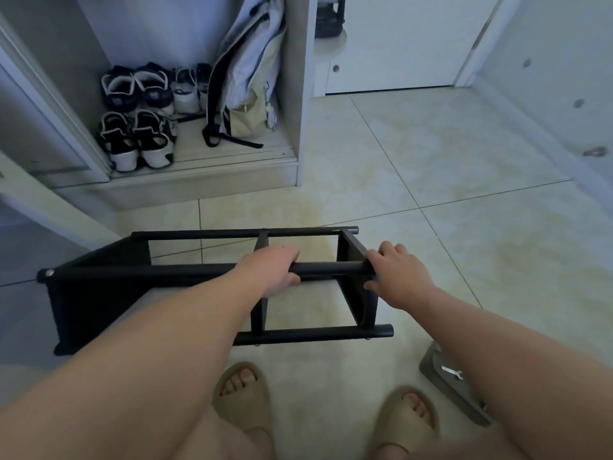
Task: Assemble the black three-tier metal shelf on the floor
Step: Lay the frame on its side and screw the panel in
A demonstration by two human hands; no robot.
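Two hands on the upper bar (166, 270): left hand (273, 272) wrapped round it mid-span, right hand (399, 277) curled over near the end. The shelf (99, 293) lies sideways on the floor (431, 161) and looks framed up. Next comes an even lift to stand it upright.

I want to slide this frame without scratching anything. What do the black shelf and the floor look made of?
The black shelf: probably painted metal, matte; slim round tubes, flat panels, silver bolt heads. The floor: seemingly glazed ceramic tile; grout lines, soft sheen.
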